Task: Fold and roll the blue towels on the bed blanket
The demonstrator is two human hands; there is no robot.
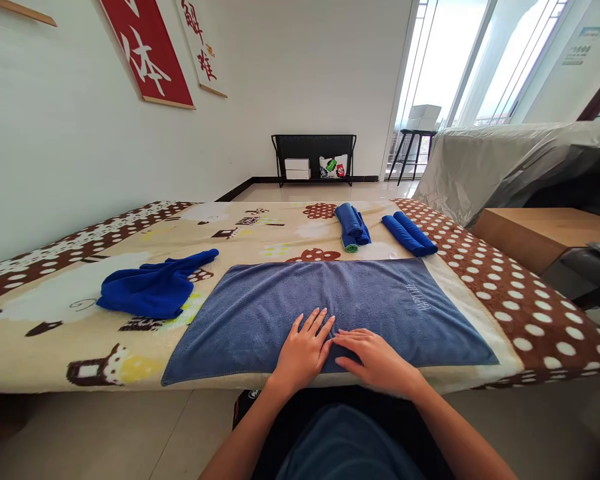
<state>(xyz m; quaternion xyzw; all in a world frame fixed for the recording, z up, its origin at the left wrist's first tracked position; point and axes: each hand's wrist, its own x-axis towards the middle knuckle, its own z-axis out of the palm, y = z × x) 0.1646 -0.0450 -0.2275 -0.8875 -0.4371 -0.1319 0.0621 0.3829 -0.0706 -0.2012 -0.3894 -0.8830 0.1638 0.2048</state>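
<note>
A grey-blue towel [260, 300] lies spread out before me, with small wrinkles near its middle and pale lettering at its right end. My left hand [305, 343] rests flat on its near half, fingers stretched forward. Close beside it, my right hand [367, 353] lies on the towel with fingers pointing left, almost touching the left one. Neither hand grips anything. Beyond the towel are rolled blue towels [351, 223], one with a green edge, and two more blue rolls [409, 233] to their right. A crumpled bright blue cloth [147, 287] sits to the left.
A patterned blanket [40, 360] covers the low surface under the towels. Plastic sheeting [480, 160] drapes over furniture at right, near a wooden box [535, 233]. By the far wall stands a black rack [314, 150]; a stool [414, 143] with white boxes is near the window.
</note>
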